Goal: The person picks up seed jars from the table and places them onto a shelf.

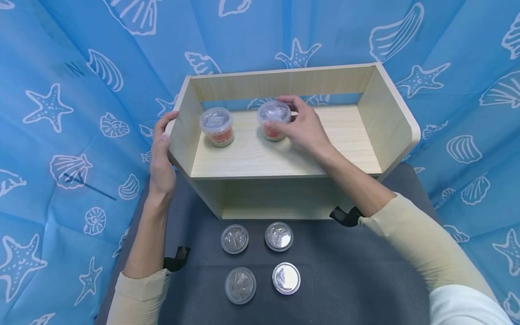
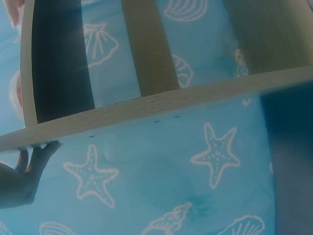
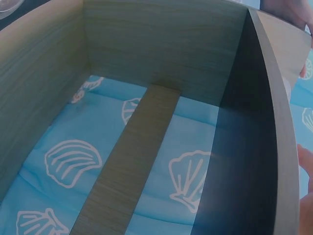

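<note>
My right hand (image 1: 304,124) grips a small clear lidded tub (image 1: 274,110) with reddish contents, thumb and fingers on opposite sides below its lid. The tub is upright on the upper board of a light wooden shelf unit (image 1: 243,162). To its left a similar tub (image 1: 217,119) stands near the side panel. My left hand (image 1: 162,158) holds the outer edge of that left side panel (image 1: 184,131). In the left wrist view the fingers of my left hand (image 2: 24,176) meet the panel from outside.
Several round clear lidded containers (image 1: 234,239) sit on the dark table cloth (image 1: 333,271) in front of the unit. Below the upper board is a lower compartment (image 1: 280,198). A blue curtain (image 1: 93,135) with shell prints hangs behind and at both sides.
</note>
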Demonstrator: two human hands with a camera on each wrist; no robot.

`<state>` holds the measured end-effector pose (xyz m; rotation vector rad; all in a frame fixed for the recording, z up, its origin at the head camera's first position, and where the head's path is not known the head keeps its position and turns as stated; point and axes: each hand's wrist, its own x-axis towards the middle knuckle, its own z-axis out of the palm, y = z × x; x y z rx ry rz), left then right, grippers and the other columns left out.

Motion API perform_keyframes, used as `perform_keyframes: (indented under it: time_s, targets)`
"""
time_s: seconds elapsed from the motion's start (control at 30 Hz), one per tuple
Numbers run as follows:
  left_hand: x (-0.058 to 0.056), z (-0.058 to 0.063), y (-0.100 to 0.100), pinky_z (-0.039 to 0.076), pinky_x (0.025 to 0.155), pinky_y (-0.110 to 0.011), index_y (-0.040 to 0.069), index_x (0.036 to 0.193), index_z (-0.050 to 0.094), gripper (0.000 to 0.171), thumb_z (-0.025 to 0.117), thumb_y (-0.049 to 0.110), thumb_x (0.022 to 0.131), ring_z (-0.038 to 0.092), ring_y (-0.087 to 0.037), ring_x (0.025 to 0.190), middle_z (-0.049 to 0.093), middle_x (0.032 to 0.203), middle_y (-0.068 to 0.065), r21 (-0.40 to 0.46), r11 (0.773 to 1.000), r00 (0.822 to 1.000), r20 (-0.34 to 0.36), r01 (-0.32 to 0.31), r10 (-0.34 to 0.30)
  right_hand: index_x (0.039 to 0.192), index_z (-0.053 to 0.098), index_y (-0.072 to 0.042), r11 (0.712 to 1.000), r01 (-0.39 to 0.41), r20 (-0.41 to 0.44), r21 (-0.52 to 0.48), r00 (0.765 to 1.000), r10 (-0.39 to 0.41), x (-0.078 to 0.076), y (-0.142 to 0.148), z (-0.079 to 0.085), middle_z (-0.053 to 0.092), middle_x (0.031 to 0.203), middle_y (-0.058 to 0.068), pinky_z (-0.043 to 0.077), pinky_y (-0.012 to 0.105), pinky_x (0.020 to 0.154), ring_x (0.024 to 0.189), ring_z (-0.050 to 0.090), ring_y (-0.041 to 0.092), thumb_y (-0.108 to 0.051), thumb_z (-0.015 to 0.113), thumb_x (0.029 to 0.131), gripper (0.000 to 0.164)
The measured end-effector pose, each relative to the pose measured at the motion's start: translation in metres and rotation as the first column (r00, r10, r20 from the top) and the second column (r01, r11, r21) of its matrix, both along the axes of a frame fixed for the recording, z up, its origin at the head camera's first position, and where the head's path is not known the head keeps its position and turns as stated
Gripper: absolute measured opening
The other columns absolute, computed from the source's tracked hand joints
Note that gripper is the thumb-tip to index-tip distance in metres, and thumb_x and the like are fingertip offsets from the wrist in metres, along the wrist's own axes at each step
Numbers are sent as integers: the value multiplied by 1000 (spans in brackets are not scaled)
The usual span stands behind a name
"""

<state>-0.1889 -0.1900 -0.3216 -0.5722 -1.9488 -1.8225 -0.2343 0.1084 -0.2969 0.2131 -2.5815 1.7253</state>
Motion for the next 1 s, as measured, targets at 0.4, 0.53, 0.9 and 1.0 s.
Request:
perform_keyframes:
  time_s: [0.4,0.53,0.9,1.0]
  targets:
    - [1,1,1,29,92,-41,15,144,47,50,27,28,101,37,-31,122,41,143,-8,2,1000,1000,-3,8,-8,147,43,-15,1000,5,-15,31,1000,-4,6,0,-2,53,136,9,47,35,91,113,58,21,-32,81,83,76]
    - [1,1,1,30,92,-40,14,144,47,50,27,29,101,38,-31,121,42,142,-9,0,1000,1000,-4,-1,1,149,39,-15,998,-14,-32,57,999,15,8,2,-3,51,138,11,47,38,94,118,57,24,-33,82,82,82]
    - [1,0,2,30,91,-41,14,144,47,50,26,29,101,38,-31,121,42,142,-8,-3,1000,1000,0,-12,12,150,38,-16,999,-23,-66,27,998,25,24,16,-6,51,140,10,46,43,98,121,56,27,-32,84,80,85]
    - [2,1,2,30,92,-41,14,144,47,50,26,29,101,38,-31,120,42,142,-8,2,1000,1000,-1,-8,8,150,39,-15,999,-30,-78,26,996,32,31,22,-6,51,141,12,46,46,99,123,56,29,-30,82,82,82]
